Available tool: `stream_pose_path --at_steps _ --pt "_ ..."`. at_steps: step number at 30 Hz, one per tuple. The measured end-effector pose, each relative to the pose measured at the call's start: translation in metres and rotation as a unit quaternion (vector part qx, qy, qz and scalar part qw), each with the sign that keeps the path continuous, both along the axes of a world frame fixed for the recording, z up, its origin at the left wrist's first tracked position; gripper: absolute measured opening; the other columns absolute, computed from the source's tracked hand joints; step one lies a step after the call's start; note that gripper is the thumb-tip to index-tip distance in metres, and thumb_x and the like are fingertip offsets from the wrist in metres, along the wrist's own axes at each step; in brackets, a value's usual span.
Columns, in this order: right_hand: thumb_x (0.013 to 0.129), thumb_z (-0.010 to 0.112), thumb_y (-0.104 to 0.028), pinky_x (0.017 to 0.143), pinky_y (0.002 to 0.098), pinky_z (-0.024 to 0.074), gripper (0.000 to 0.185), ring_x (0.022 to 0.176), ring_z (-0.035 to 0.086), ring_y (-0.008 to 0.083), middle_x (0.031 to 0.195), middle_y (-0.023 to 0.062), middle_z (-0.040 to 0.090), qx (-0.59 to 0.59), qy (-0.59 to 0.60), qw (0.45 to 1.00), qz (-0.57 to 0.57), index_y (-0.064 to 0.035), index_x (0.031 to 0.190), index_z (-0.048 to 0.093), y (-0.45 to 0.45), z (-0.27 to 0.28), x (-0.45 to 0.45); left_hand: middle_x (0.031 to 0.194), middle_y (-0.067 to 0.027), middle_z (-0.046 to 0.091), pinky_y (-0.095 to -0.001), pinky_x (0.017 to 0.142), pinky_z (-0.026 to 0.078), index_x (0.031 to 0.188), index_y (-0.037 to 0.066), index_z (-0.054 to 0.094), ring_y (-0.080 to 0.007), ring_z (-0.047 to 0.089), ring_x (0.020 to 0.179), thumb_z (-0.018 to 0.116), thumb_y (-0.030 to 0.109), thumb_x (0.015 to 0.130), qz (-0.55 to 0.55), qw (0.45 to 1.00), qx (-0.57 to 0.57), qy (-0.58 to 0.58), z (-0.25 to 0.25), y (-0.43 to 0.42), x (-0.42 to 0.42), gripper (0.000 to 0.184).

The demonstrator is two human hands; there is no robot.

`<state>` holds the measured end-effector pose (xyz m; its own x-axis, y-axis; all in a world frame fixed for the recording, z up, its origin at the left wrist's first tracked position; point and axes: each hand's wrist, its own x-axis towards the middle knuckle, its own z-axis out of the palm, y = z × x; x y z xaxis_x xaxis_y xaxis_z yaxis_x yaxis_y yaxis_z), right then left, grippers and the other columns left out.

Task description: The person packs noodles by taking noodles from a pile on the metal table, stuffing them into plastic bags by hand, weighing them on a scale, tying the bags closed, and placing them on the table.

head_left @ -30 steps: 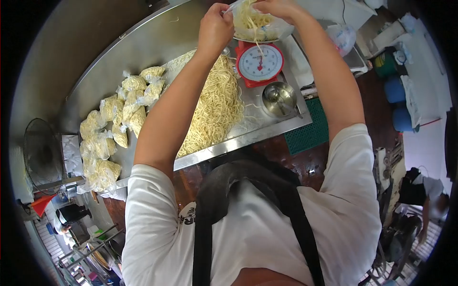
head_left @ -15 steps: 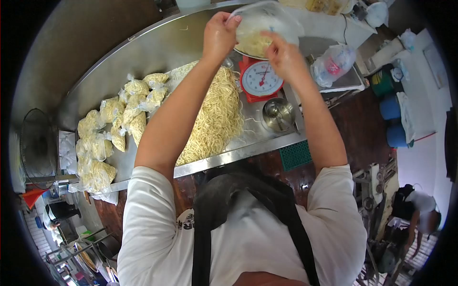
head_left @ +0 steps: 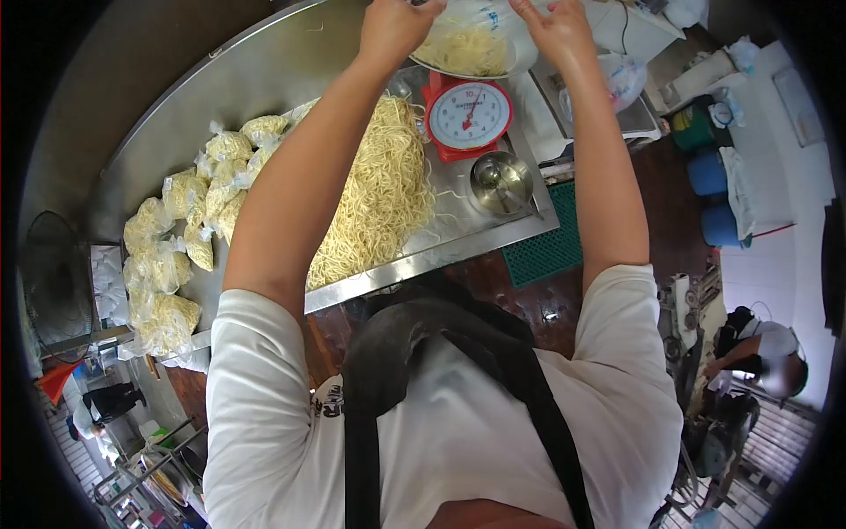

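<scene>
At the top edge, a clear plastic bag [head_left: 467, 48] with pale noodles in it rests in the pan on a red dial scale [head_left: 469, 116]. My left hand [head_left: 395, 28] is closed on the bag's left side, its fingertips partly cut off by the frame. My right hand [head_left: 562, 33] grips the bag's right side between thumb and fingers, also near the frame's top. Below and left of the scale lies a large heap of loose noodles [head_left: 379, 194], partly behind my left forearm. A steel bowl [head_left: 500, 182] with a ladle-like utensil in it stands below the scale.
Several tied bags of noodles [head_left: 172, 264] line the left of the steel table [head_left: 423, 261]. A green mat [head_left: 551, 234] lies past its right edge. More plastic bags [head_left: 624, 84] sit at upper right. Another person [head_left: 767, 353] bends at far right; one more [head_left: 110, 406] is at lower left.
My right hand has moved up from the noodles inside the bag to the bag's right side. My left hand has also risen in view. The camera view has shifted slightly.
</scene>
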<state>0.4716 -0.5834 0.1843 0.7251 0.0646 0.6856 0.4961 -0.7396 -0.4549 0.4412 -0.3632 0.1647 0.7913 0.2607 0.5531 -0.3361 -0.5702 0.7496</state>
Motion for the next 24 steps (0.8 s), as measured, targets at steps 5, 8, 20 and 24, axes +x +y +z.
stream_pose_path --at_steps 5,8,20,24 --pt "0.082 0.072 -0.045 0.091 0.0432 0.0502 0.078 0.106 0.061 0.0431 0.117 0.033 0.06 -0.031 0.121 0.99 -0.058 0.0077 0.133 0.047 0.015 -0.018 0.034 0.1 -0.0243 0.066 -0.045 0.084 0.048 0.11 0.0 0.062 -0.0406 0.063 0.098 0.064 0.016 0.087 -0.074 0.996 0.034 -0.024 -0.011 0.0 -0.011 0.029" --pt "0.089 0.066 -0.037 0.08 0.0407 0.0544 0.05 0.095 0.067 0.0348 0.098 0.024 0.068 -0.07 0.092 0.993 0.014 0.0006 0.121 0.06 0.009 -0.043 0.064 0.084 -0.0177 0.067 -0.0427 0.071 0.05 0.107 0.001 0.063 -0.0321 0.066 0.079 0.058 0.014 0.092 -0.059 0.991 0.073 -0.098 -0.04 0.014 0.004 0.02" --pt "0.095 0.055 -0.01 0.067 0.0287 0.0488 0.023 0.069 0.058 0.014 0.078 0.0002 0.065 0.138 0.141 0.966 0.168 -0.0044 0.115 0.065 0.089 0.009 -0.171 0.063 -0.0059 0.057 -0.0281 0.044 0.045 0.098 -0.001 0.059 -0.0115 0.054 0.048 0.063 0.021 0.094 -0.078 0.964 -0.238 0.092 -0.005 0.103 -0.216 0.022" --pt "0.091 0.054 -0.003 0.086 0.0386 0.05 0.033 0.098 0.063 0.0368 0.108 0.0201 0.066 -0.026 0.238 0.937 0.254 -0.0054 0.124 0.059 0.104 -0.121 -0.194 0.058 -0.0059 0.055 -0.0285 0.042 0.042 0.095 -0.001 0.06 -0.0114 0.051 0.043 0.056 0.02 0.097 -0.031 0.923 -0.269 0.272 -0.117 0.135 -0.258 0.021"
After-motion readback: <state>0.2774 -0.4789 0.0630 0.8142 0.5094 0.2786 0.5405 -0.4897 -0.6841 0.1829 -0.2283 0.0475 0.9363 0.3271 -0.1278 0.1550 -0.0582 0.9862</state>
